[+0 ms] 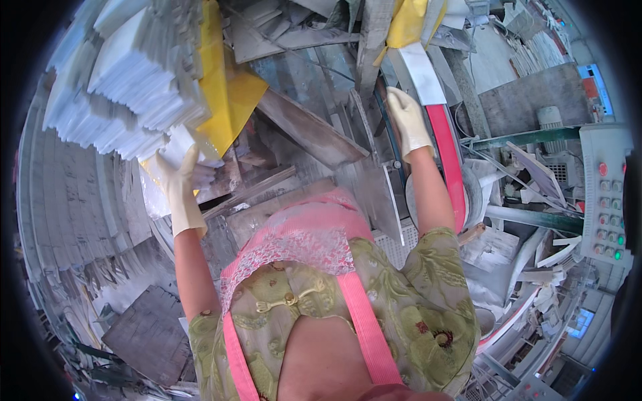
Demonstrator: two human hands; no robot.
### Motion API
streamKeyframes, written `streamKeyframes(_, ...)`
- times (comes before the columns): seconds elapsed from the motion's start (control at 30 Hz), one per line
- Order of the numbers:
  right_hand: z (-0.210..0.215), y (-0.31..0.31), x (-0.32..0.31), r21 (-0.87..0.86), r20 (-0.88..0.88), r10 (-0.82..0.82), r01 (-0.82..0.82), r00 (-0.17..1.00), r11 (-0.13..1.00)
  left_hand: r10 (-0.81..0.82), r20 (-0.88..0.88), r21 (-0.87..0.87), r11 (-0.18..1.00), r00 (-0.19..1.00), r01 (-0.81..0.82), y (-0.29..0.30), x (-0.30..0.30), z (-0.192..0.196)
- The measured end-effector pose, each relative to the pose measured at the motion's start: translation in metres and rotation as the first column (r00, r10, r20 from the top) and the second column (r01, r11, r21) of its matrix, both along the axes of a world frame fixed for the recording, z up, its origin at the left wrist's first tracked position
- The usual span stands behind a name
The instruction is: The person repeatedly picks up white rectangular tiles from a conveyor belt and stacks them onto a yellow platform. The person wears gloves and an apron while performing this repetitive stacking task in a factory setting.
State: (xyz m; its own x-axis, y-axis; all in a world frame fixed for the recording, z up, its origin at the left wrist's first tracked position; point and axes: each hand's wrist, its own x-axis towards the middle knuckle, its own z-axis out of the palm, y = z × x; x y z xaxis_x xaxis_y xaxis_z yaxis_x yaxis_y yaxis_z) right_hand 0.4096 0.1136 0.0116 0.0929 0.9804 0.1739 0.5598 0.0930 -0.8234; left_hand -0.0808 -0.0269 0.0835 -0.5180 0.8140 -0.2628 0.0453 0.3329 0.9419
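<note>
My left hand [177,184], in a cream rubber glove, is at the near end of a tall stack of white slabs [144,73]. Its thumb and fingers close around a small white tile [180,142] there. On the right, my right hand [406,121] wears a matching glove and lies along the dark edge of a machine, beside a white and red curved guard [445,154]. Its fingers stretch forward, close together, and I see nothing held in them. Upright grey plates [368,180] stand just left of that wrist.
Yellow sheeting [231,107] hangs beside the stack, near a slanted wooden board [311,127]. At the far right is a control panel [605,194] with red and green buttons. Broken slabs and green pipes [535,217] crowd the right side. A dark board [150,334] lies lower left.
</note>
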Motion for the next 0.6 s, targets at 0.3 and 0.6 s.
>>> streamKeyframes(0.3, -0.040, 0.034, 0.117, 0.237, 0.570, -0.236, 0.118, 0.787, 0.964, -0.010, -0.391, -0.184, 0.981, 0.920, -0.068, -0.007, 0.015, 0.030)
streamKeyframes(0.6, -0.038, 0.014, 0.093, 0.231, 0.661, -0.270, 0.152, 0.700, 0.961, -0.368, -0.617, -0.593, 0.798, 0.695, -0.104, 0.016, -0.004, 0.042)
